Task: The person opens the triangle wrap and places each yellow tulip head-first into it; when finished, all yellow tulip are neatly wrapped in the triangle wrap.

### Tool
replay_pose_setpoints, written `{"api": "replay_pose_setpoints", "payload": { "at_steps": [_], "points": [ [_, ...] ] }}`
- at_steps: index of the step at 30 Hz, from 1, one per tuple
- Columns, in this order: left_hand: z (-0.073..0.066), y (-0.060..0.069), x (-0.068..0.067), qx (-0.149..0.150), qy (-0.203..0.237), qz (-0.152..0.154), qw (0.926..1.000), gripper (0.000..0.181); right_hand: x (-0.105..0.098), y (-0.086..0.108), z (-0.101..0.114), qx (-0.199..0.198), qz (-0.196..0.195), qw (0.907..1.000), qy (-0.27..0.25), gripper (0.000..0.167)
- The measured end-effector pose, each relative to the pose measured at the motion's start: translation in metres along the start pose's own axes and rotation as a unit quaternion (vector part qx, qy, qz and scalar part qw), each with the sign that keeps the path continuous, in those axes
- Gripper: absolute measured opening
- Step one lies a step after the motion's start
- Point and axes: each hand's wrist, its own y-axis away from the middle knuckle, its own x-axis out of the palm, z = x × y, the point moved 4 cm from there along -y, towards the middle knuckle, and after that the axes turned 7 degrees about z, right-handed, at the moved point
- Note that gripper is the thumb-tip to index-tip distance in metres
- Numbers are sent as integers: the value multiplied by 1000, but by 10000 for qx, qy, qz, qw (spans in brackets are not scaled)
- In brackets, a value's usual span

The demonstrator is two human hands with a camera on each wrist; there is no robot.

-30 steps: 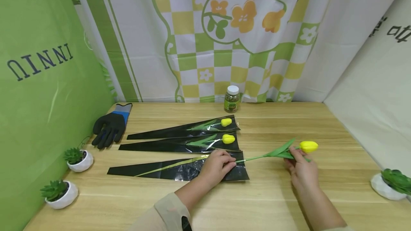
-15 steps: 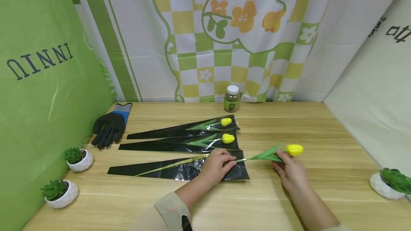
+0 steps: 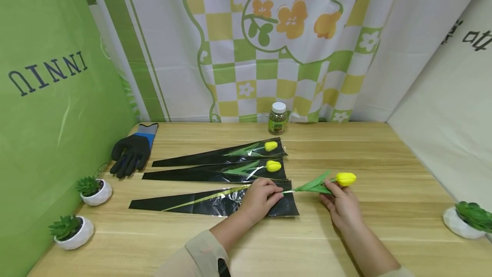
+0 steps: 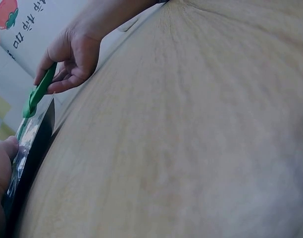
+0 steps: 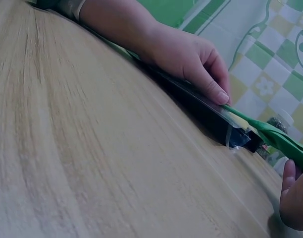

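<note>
A yellow tulip (image 3: 346,178) with green leaves is pinched below its bloom by my right hand (image 3: 344,206). Its stem runs left into the mouth of a black flower sleeve (image 3: 215,207) with a clear front and a gold stripe. My left hand (image 3: 258,198) lies over the sleeve near its wide end, thumb and fingers pinching at its mouth where the stem enters. In the right wrist view the left thumb (image 5: 218,94) presses by the green stem (image 5: 240,116). The stem's lower end is hidden under the left hand.
Two black sleeves, an upper sleeve (image 3: 200,157) and a middle sleeve (image 3: 192,175), each hold a yellow tulip. A jar (image 3: 277,119) with a white lid stands behind. A work glove (image 3: 134,148) and potted succulents (image 3: 96,192) are left; another succulent (image 3: 467,221) is right.
My right hand has moved left with the tulip, sliding its stem farther into the sleeve. The left hand has stayed in place at the sleeve's mouth.
</note>
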Motion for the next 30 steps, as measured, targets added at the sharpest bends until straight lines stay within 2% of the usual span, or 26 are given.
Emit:
{"api": "replay_pose_setpoints", "payload": {
  "at_steps": [9, 16, 18, 22, 24, 30],
  "points": [
    [0, 1, 0, -78, 9, 67, 9999, 19, -8, 0, 9, -650, 326, 9965, 413, 22],
    [1, 0, 0, -55, 20, 72, 10000, 19, -19, 0, 16, -1095, 467, 9923, 344, 10],
    [1, 0, 1, -50, 17, 69, 10000, 19, -23, -1, 19, -1136, 473, 9920, 274, 15],
    [1, -1, 0, -30, 7, 60, 10000, 19, -31, -1, 23, -1082, 564, 9923, 231, 38],
    [1, -1, 0, -17, 0, 44, 10000, 19, -35, -2, 26, -1026, 724, 9918, 253, 44],
    [1, -1, 0, -23, 13, 43, 10000, 19, -47, -4, 32, -991, 1252, 9861, 451, 36]
  ]
}}
